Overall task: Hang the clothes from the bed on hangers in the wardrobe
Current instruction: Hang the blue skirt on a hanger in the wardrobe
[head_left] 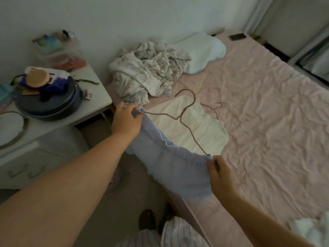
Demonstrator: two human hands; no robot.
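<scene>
Clothes in question: a pale blue garment (170, 157), stretched between my two hands over the near-left edge of the bed (267, 122), its waistband running from far left to near right. My left hand (126, 120) pinches the far-left end, where one tip of a wire hanger (185, 114) meets the cloth; my right hand (220, 173) grips the near-right end at the other tip. Both arms reach forward, the left one further out. The hook points away from me, toward the far end of the bed. A cream garment (195, 129) lies flat beneath, and a second hanger (213, 107) rests just beyond it. The wardrobe is not in view.
</scene>
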